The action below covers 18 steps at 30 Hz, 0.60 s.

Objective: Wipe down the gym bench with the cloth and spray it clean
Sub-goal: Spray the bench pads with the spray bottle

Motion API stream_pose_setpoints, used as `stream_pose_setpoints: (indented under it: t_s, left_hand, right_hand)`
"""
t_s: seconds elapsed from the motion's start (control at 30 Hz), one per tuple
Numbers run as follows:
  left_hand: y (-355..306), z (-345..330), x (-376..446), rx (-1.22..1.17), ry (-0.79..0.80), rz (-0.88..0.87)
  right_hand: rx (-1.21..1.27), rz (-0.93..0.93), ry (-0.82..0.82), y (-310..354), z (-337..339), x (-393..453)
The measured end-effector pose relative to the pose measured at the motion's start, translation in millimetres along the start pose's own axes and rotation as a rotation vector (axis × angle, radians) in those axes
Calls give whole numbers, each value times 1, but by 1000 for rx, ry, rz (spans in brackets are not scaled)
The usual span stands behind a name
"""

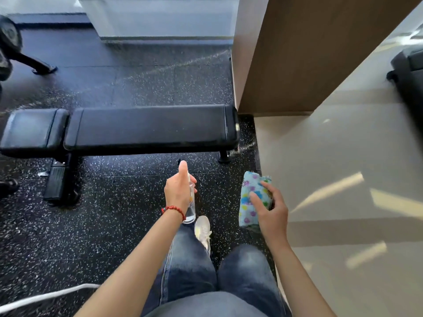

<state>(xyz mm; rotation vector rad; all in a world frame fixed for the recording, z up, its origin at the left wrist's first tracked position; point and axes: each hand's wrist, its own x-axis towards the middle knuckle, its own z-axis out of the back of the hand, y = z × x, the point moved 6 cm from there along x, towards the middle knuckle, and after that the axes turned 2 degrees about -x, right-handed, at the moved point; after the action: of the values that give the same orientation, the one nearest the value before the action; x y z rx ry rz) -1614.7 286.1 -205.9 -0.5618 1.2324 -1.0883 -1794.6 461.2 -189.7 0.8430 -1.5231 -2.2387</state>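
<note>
A black padded gym bench (146, 126) stretches left to right across the middle of the view, with a shorter seat pad (32, 129) at its left end. My left hand (178, 191) grips a clear spray bottle (191, 209) upright, index finger on top of the nozzle, a short way in front of the bench. My right hand (271, 213) holds a folded light-blue cloth (251, 197) with coloured dots, to the right of the bottle and clear of the bench.
The floor is black speckled rubber (103, 202), meeting pale tile (343, 179) on the right. A brown wall corner (297, 53) stands just behind the bench's right end. A dumbbell rack foot (41, 67) is at far left, a white cable (45, 296) lower left.
</note>
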Motion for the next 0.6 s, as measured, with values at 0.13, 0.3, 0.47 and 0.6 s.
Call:
stream_pose_setpoints:
  t_s: [0.13,0.3,0.47,0.6]
  left_hand:
    - [-26,-16,41,40,10,-8]
    - [-39,-45,79,22,-14,69]
    - [-58,-76,116,43,-107,123]
    - [-66,-100,143,44,-191,193]
  right_hand:
    - [-14,-10,11,21,-22,43]
    - [-62,-12,48,37,-39,103]
    - [-84,-23,125,50,-49,178]
    - [-111,-46,165,62,-52,236]
